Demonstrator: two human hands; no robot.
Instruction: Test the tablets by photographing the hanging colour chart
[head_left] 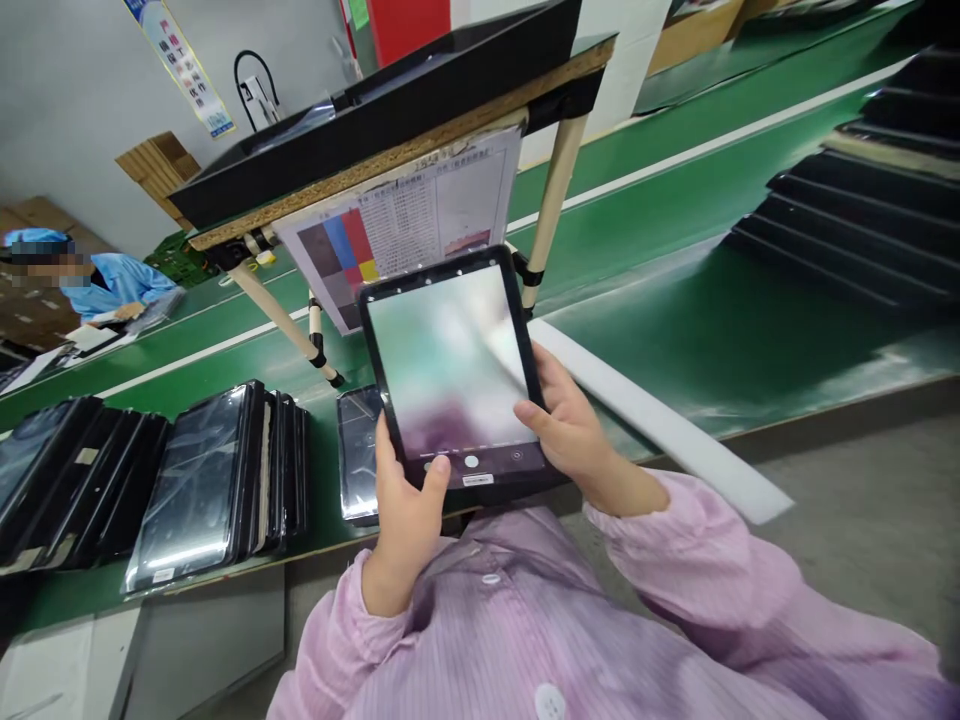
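A black-framed tablet [454, 360] is held up in front of my chest, its screen lit with a blurred camera picture and a round shutter button at the bottom. My left hand [409, 500] grips its lower left corner, thumb on the lower bezel. On the opposite side, my right hand [566, 420] wraps the right edge, its thumb over the screen. A small white label sits on the lower bezel. Behind my left hand another dark tablet [358, 455] lies on the green bench, partly hidden.
Leaning stacks of wrapped tablets [191, 490] stand on the left of the green bench [660, 330]; more dark stacked trays [855, 210] are at right. A raised shelf [390, 130] with a printed chart [420, 215] rises ahead. A white foam strip [660, 425] crosses the bench edge. A co-worker [112, 280] sits far left.
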